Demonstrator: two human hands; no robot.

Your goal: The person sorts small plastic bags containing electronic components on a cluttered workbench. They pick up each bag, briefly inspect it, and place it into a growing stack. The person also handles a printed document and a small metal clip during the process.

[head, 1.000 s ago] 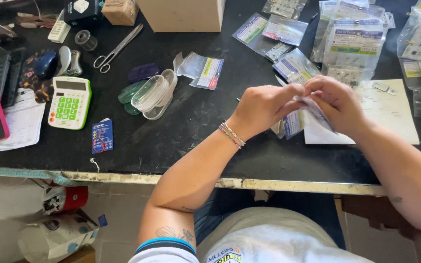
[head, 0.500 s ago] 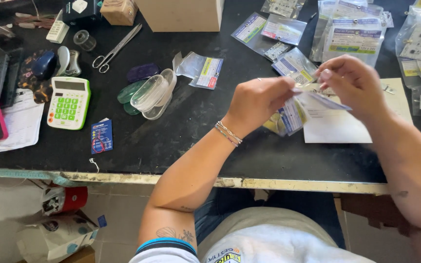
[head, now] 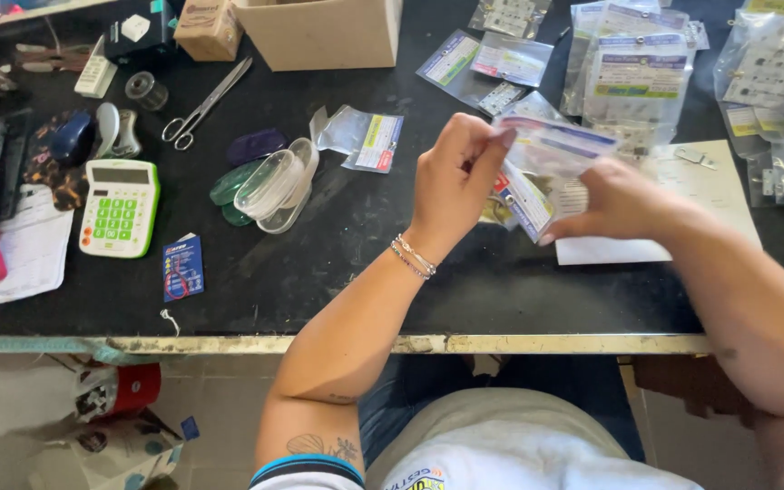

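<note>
While you hold the small clear packet (head: 555,145) up above the black surface (head: 338,272), both of your hands are closed on it: your left hand (head: 455,177) pinches its left edge between thumb and fingertips, and your right hand (head: 614,200) grips the lower right side, fingers curled around it. A second packet with a red and blue label (head: 524,201) hangs just below, between your 2 hands; which hand carries it cannot be told from this view.

To do this handling well, keep the top packet pulled flat between the 2 pinches, so the thin plastic does not buckle and whatever is inside stays in one corner. Hold by the edges, not the middle. Let the lower packet rest against your right palm or set it down, since 2 slippery sleeves in one grip tend to slide apart.

Work over the white sheet of paper (head: 691,195) lying under your right hand, so anything small that drops shows up against it instead of vanishing on the dark top. More bagged packets (head: 637,73) are stacked close behind your hands, and others (head: 778,82) lie to the right; keep your elbows in so you do not sweep them. The scissors (head: 206,104), the green and white calculator (head: 120,207) and the cardboard box (head: 319,32) sit well apart on your left, out of the way.
</note>
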